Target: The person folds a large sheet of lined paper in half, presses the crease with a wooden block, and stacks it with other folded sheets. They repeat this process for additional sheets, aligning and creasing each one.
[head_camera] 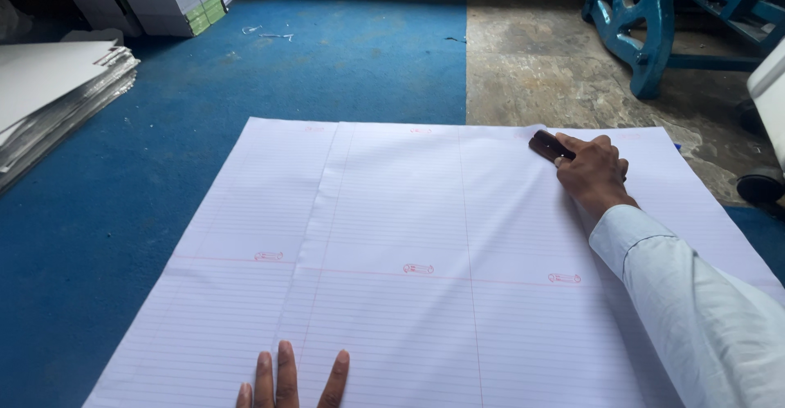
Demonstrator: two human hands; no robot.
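dark block (545, 145) gripped by right hand (593, 172), pressed on ruled sheet (409, 236)

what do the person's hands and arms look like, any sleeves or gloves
Both hands are bare, with no gloves, rings or watch in view. The right hand comes out of a long, loose, pale white shirt sleeve with a buttoned-style cuff at the wrist. Of the left hand only the fingers show; no sleeve is visible there.

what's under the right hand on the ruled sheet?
A dark block pokes out past the right hand, pressed on the ruled sheet. Its remainder and the paper beneath are covered.
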